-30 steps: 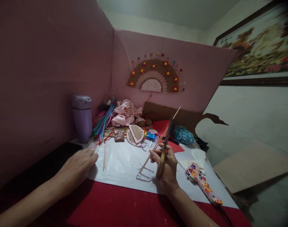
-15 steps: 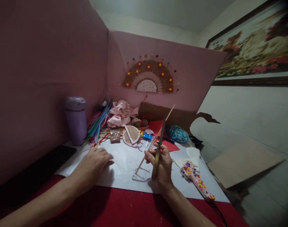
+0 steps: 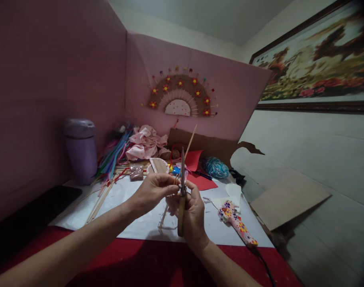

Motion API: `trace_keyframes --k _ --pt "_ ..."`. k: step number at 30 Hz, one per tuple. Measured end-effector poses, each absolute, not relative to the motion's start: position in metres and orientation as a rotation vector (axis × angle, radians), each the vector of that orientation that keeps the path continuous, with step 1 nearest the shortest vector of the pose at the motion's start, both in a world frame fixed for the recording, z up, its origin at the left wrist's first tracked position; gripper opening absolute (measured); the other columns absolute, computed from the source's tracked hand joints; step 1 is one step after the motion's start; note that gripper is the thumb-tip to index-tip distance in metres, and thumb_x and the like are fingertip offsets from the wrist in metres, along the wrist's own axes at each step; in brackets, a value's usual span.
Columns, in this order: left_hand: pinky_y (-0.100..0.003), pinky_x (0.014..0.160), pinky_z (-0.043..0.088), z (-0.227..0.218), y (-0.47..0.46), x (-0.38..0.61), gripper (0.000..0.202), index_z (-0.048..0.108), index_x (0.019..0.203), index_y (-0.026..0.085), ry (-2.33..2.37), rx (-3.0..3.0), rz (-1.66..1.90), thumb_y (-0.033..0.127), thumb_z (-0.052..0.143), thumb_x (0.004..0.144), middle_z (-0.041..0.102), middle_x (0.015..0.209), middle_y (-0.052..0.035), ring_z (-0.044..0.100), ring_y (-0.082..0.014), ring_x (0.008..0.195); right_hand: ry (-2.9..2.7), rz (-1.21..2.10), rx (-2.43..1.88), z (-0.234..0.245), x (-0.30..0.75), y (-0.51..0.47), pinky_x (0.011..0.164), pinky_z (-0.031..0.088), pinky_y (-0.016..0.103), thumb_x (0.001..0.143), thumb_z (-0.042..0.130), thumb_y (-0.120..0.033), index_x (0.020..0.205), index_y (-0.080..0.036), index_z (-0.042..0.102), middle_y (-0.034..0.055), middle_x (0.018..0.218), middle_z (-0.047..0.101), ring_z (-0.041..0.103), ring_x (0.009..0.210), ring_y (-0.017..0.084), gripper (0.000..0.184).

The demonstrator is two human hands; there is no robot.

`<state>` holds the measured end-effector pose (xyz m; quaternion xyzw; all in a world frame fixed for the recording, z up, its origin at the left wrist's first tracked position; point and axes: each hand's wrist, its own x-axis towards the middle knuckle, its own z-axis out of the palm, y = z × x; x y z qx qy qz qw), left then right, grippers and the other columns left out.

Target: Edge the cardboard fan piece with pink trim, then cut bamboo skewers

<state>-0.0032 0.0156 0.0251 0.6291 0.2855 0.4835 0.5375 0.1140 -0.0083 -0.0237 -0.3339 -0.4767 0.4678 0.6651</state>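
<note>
My right hand (image 3: 194, 217) is closed around a pair of scissors (image 3: 181, 215), blades pointing up, and also holds thin wooden sticks (image 3: 190, 140) that slant up past the blades. My left hand (image 3: 152, 193) has come up beside it, thumb and fingers pinched on the sticks close to the scissors' pivot. Part of the sticks is hidden behind the fingers and scissors. Below the hands, a small outline of thin sticks (image 3: 170, 228) lies on the white sheet (image 3: 134, 227). Further left, several loose sticks (image 3: 100, 203) rest on the sheet.
Behind the hands are a round cardboard piece (image 3: 158, 165), a brown packet (image 3: 136, 172), pink cloth (image 3: 144, 145), red paper (image 3: 204, 182) and blue yarn (image 3: 215, 167). A purple tumbler (image 3: 82, 159) stands left. At right lies a flower-patterned glue gun (image 3: 237, 223) with a cord.
My left hand has moved right, from the sticks at the left to those in my right hand. Several sticks now lie pulled forward on the sheet. The camera view has shifted slightly.
</note>
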Motion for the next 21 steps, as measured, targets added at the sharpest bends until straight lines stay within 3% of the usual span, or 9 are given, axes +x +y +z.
trace_keyframes --k 3,7,14,21 --pt "-0.021 0.05 0.043 0.022 0.013 -0.007 0.011 0.067 0.066 0.011 0.655 1.512 1.16 0.022 0.069 0.065 0.065 0.058 -0.001 0.056 -0.0107 0.051 -1.1 1.043 -0.76 -0.026 0.112 -0.011 0.044 0.05 0.022 0.061 0.076 -0.021 0.105 -0.024 0.051 -0.0058 0.066 0.06 0.058 0.049 0.011 0.051" --pt "-0.022 0.056 0.046 0.02 0.008 -0.014 0.007 0.066 0.065 0.011 0.694 1.514 1.248 0.019 0.068 0.065 0.065 0.059 -0.0013 0.058 -0.0115 0.057 -1.148 1.067 -0.757 -0.027 0.111 -0.014 0.046 0.049 0.021 0.058 0.078 -0.021 0.102 -0.024 0.054 -0.006 0.067 0.061 0.057 0.051 0.01 0.05" --pt "-0.026 0.054 0.049 0.017 0.002 -0.022 0.017 0.056 0.072 0.015 0.826 1.486 1.19 0.03 0.057 0.077 0.067 0.061 -0.0022 0.063 -0.0149 0.057 -1.169 0.971 -0.767 -0.032 0.122 -0.005 0.041 0.043 0.018 0.067 0.073 -0.024 0.094 -0.02 0.05 -0.0073 0.059 0.059 0.052 0.043 0.008 0.036" --pt "-0.023 0.051 0.047 0.026 0.015 -0.028 0.014 0.054 0.073 0.015 0.854 1.586 1.283 0.028 0.053 0.078 0.063 0.055 0.0005 0.06 -0.0118 0.051 -1.176 1.13 -0.85 -0.038 0.12 0.003 0.037 0.041 0.016 0.065 0.071 -0.019 0.097 -0.018 0.049 -0.005 0.062 0.063 0.052 0.043 0.008 0.039"
